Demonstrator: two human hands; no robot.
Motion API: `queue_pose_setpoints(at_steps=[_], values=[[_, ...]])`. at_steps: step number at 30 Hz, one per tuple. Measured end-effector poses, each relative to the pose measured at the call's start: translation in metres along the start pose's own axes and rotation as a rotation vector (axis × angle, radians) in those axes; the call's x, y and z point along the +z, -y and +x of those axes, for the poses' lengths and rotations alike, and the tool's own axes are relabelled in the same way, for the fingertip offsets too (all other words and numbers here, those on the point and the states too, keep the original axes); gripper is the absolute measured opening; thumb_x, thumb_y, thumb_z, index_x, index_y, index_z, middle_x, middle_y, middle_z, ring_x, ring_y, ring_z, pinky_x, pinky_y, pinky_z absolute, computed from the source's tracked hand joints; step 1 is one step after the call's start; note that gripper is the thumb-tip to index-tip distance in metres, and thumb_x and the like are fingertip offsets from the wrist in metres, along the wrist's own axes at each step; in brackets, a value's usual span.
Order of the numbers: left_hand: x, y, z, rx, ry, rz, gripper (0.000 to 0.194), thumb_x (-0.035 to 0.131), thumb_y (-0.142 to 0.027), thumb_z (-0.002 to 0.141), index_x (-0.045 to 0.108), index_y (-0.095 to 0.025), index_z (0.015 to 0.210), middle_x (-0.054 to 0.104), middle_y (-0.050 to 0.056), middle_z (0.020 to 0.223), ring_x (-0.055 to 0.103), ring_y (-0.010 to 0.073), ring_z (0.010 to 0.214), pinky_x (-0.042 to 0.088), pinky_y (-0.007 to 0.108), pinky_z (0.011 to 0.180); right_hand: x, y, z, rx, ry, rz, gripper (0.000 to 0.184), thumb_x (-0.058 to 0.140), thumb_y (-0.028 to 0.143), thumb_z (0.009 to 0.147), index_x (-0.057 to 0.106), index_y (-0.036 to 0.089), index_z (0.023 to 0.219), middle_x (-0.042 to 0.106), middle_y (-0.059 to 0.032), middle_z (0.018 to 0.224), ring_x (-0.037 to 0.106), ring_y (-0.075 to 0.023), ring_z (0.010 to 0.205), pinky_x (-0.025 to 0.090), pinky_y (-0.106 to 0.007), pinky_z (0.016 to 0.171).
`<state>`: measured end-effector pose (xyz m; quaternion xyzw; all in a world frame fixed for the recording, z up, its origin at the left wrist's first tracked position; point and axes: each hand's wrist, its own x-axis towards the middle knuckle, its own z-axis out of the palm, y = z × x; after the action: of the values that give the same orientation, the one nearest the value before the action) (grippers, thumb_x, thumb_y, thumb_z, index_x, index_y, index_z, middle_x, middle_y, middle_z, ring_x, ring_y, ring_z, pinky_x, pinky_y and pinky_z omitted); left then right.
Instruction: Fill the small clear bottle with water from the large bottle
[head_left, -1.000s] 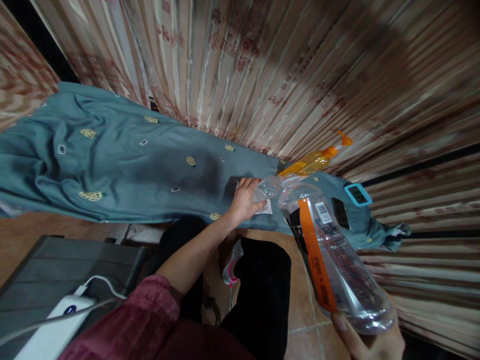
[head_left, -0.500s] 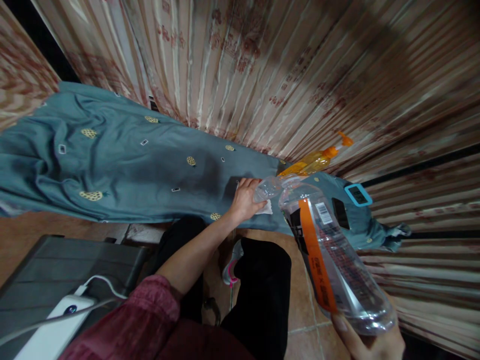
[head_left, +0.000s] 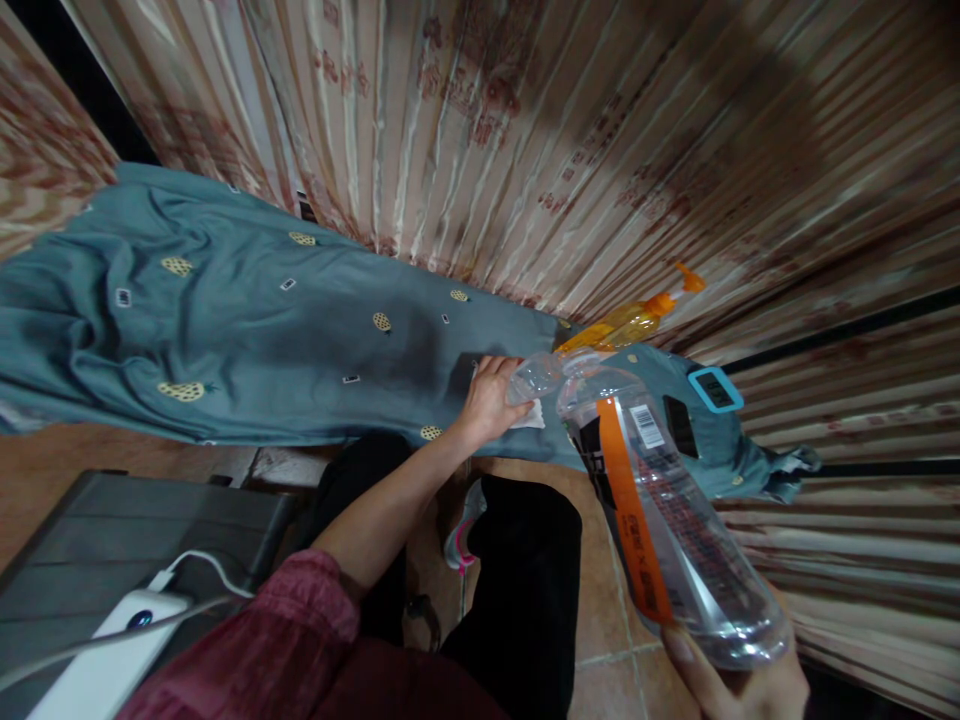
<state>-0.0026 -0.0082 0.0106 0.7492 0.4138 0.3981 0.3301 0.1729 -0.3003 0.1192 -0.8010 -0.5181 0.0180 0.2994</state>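
Note:
My right hand (head_left: 739, 680) grips a large clear plastic bottle (head_left: 690, 540) near its base. The bottle has an orange and black label and lies tilted, its neck pointing away and left. My left hand (head_left: 491, 400) is closed around a small clear plastic container (head_left: 536, 377), whose exact kind I cannot make out. The container's end lies close to the big bottle's mouth; whether they touch, I cannot tell. No liquid shows clearly in either one. Beneath the left hand a piece of white paper (head_left: 531, 416) rests on the blue-green cloth (head_left: 322, 335).
Behind the big bottle lies an orange pump bottle (head_left: 626, 322). A dark phone-like slab (head_left: 681, 427) and a blue-framed digital display (head_left: 715, 389) are at the right. Pleated curtains (head_left: 450, 130) hang behind. At lower left, a white power bank (head_left: 112, 655) with cable sits on a grey surface (head_left: 150, 530).

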Motion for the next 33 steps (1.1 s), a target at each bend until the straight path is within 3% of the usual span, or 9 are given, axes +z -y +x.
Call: queue_pose_setpoints(at_steps=[13,20,33], values=[[0.001,0.001,0.0,0.013,0.004,0.023,0.055,0.083,-0.026,0.074,0.062,-0.02,0.124,0.068,0.008,0.124,0.06,0.0287,0.117,0.051,0.048,0.105,0.003,0.008,0.001,-0.01,-0.027,0.008,0.077,0.077,0.058,0.077,0.057,0.008,0.133,0.07,-0.0217,0.121,0.071,-0.0366,0.106,0.057,-0.049,0.091],[0.0,-0.001,0.001,-0.003,0.013,0.013,0.054,0.084,-0.026,0.074,0.063,-0.017,0.124,0.069,0.009,0.124,0.06,0.0289,0.118,0.051,0.047,0.107,0.016,0.04,-0.001,0.013,-0.153,-0.031,0.083,0.065,0.071,0.081,0.058,0.007,0.135,0.067,-0.0217,0.123,0.068,-0.0375,0.11,0.053,-0.052,0.097],[0.002,0.001,0.0,0.019,-0.007,0.014,0.053,0.084,-0.026,0.074,0.062,-0.02,0.122,0.068,0.008,0.122,0.06,0.0284,0.115,0.051,0.047,0.104,0.019,0.062,0.0,0.074,-0.161,-0.018,0.094,0.063,0.08,0.077,0.058,0.005,0.135,0.066,-0.0222,0.121,0.066,-0.0376,0.11,0.051,-0.052,0.099]])
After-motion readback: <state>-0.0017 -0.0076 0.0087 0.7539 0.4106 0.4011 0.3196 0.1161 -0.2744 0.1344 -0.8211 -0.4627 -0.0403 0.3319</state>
